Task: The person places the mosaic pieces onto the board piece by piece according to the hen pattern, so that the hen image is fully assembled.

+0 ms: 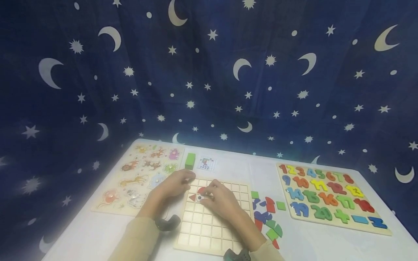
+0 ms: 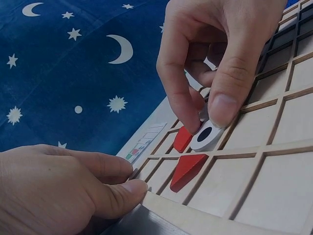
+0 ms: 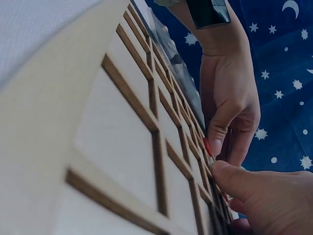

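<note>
A wooden grid board (image 1: 196,228) lies in front of me, divided into square cells. At its upper left, my right hand (image 1: 222,199) pinches a white eye piece with a black dot (image 2: 205,137) between thumb and forefinger, low over a cell. A red triangle (image 2: 188,171) sits in a neighbouring cell, and a red curved piece (image 2: 182,139) lies just beyond the eye piece. My left hand (image 1: 173,186) grips the board's left edge near the far corner with thumb and fingers, as the left wrist view shows. The right hand's fingers partly hide the eye piece.
Loose red, blue and green pieces (image 1: 270,234) lie right of the board. Behind it are a green block (image 1: 190,160) and a picture card (image 1: 207,164). An animal puzzle (image 1: 111,174) lies left, a number puzzle (image 1: 295,197) right. A starry blue cloth (image 1: 222,119) hangs behind.
</note>
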A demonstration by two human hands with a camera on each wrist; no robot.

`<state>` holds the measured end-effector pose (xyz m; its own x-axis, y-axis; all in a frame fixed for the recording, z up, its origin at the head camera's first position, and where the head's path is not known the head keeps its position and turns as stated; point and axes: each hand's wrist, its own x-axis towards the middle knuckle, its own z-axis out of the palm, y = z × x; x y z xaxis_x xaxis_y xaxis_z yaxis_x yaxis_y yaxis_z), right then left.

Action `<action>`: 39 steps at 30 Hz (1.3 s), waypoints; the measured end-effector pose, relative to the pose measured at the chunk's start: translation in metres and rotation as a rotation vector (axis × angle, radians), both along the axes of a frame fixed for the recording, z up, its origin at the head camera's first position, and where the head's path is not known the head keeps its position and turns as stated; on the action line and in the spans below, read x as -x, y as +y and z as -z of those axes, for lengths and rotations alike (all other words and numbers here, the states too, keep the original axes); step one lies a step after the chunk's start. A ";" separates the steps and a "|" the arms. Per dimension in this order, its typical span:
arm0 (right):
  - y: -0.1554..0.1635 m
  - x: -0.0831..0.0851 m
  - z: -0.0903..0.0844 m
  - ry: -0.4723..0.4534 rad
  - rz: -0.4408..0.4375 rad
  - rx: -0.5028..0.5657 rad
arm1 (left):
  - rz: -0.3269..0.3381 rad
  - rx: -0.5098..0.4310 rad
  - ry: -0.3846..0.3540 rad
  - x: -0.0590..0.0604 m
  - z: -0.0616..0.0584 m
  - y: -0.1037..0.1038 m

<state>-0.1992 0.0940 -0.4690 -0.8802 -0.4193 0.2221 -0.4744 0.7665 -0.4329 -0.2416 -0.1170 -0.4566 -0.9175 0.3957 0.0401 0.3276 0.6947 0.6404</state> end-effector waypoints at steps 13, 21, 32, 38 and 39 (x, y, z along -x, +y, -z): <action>0.057 0.022 -0.031 -0.215 0.034 0.008 | 0.003 0.014 0.000 0.000 0.000 -0.001; 0.130 0.029 -0.042 -0.343 0.103 -0.008 | 0.052 0.000 0.036 0.003 0.004 -0.005; 0.187 0.017 -0.043 -0.488 0.128 -0.086 | 0.042 0.005 0.026 -0.003 -0.003 0.001; 0.183 0.015 -0.042 -0.533 0.209 -0.077 | 0.022 0.004 0.001 -0.002 -0.002 0.001; 0.182 0.015 -0.041 -0.545 0.231 -0.066 | 0.019 0.004 -0.005 -0.002 -0.002 0.001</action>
<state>-0.2142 0.2757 -0.4279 -0.9303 -0.2009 -0.3069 -0.0150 0.8568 -0.5154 -0.2399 -0.1165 -0.4550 -0.9099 0.4133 0.0342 0.3378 0.6906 0.6395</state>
